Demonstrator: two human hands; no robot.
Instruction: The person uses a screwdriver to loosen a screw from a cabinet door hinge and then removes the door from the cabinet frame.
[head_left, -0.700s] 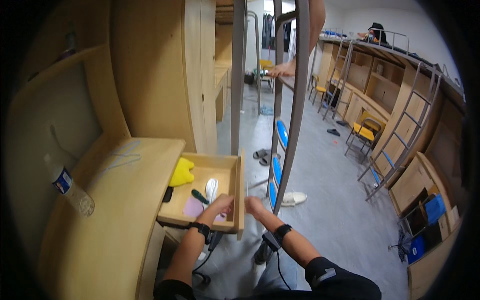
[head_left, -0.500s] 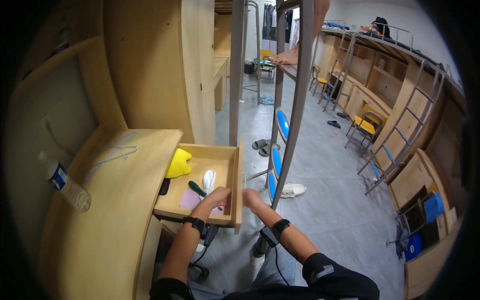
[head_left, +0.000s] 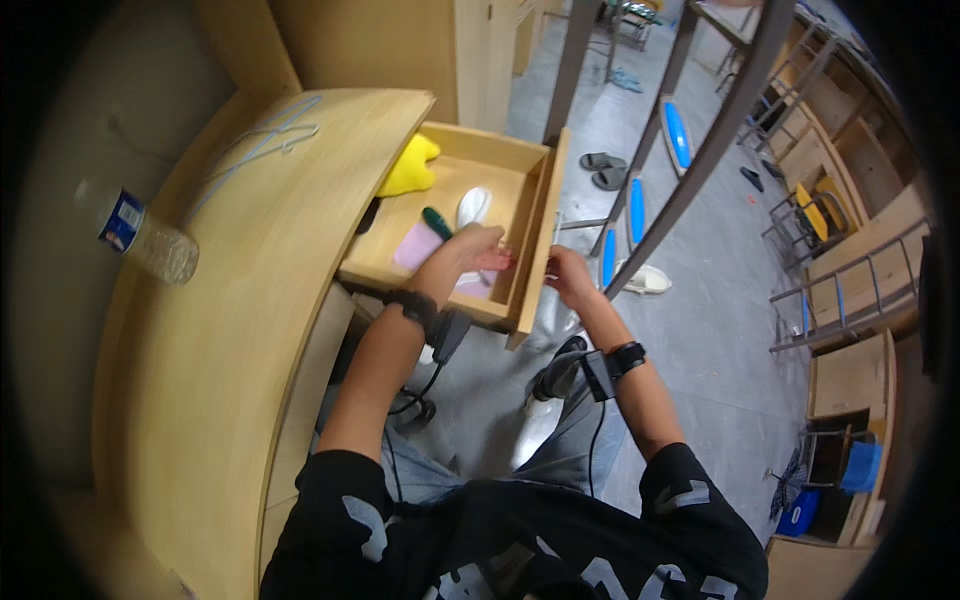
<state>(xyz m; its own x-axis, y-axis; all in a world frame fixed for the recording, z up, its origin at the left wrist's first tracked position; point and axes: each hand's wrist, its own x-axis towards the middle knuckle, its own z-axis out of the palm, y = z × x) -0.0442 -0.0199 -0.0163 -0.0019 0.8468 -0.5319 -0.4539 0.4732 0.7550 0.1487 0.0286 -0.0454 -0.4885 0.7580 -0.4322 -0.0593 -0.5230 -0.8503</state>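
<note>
A wooden drawer (head_left: pixel 542 235) is pulled out from the desk. My left hand (head_left: pixel 482 250) reaches inside it, its bent fingers against the inner side of the front panel; what they pinch is hidden. Outside the same panel, my right hand (head_left: pixel 570 274) has its fingers curled up to the outer face, closed on something too small to make out. Beside my left hand lie a screwdriver (head_left: pixel 436 222) with a dark green handle, a bundled white cable (head_left: pixel 474 205) and a pink sheet (head_left: pixel 416 246). A soft yellow thing (head_left: pixel 410 168) fills the drawer's back left corner.
On the desk top (head_left: pixel 250 300) are a clear plastic bottle (head_left: pixel 165 250) and a wire hanger (head_left: pixel 262 135). A metal ladder (head_left: pixel 690 165) with blue step pads rises right of the drawer. Grey slippers (head_left: pixel 605 170) and a white shoe (head_left: pixel 648 279) lie on the floor.
My view has tipped downward, so the drawer sits higher in the picture. Both hands stay at the front panel; the left one's fingers look straighter. The bare foot on the ladder has nearly left view.
</note>
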